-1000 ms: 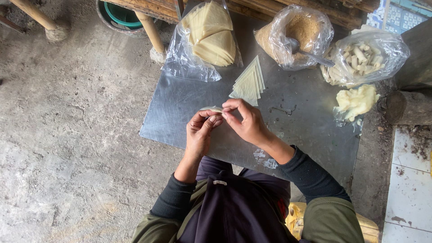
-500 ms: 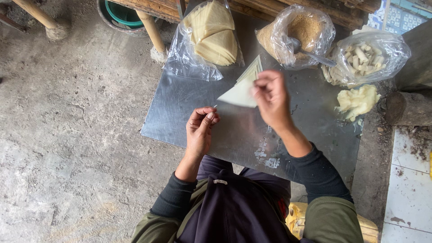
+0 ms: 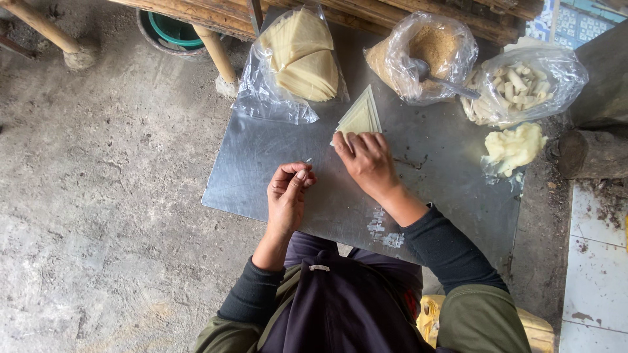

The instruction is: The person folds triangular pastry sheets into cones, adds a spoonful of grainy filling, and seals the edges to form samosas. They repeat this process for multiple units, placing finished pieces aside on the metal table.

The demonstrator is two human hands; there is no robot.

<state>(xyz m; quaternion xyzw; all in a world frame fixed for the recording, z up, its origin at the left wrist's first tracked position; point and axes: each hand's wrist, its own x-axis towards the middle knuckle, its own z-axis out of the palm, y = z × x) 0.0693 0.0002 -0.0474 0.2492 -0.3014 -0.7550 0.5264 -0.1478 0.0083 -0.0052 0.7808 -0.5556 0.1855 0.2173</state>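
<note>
- We see the right hand [image 3: 367, 157] lying palm down just above the middle of the frame, fingers together and stretched flat, their tips pressing on the near edge of a small stack of triangular pastry sheets [image 3: 360, 117].
- That stack lies on the metal tabletop [image 3: 261, 163], just above the right hand, its point aimed at the top of the frame.
- Our left hand [image 3: 288, 193] sits left of centre, a little lower than the right and apart from it. Its fingers are curled in, thumb and forefinger pressed together as if pinching something very small; we cannot tell what, if anything, lies between them.
- At the upper middle of the frame a clear plastic bag [image 3: 288, 72] lies open with more pale pastry sheets fanned inside it, near the triangular stack.
- Right of that, at the top, a second bag holds brown crumbs [image 3: 425, 49], with a metal spoon [image 3: 445, 82] resting in it.
- At the upper right a third bag holds pale cut sticks [image 3: 517, 85], and just below it sits a lump of pale yellow dough [image 3: 513, 144] on plastic.
- At the top left, beyond the table, we see a green bucket [image 3: 173, 29] between wooden legs on the concrete floor [image 3: 98, 196].
</note>
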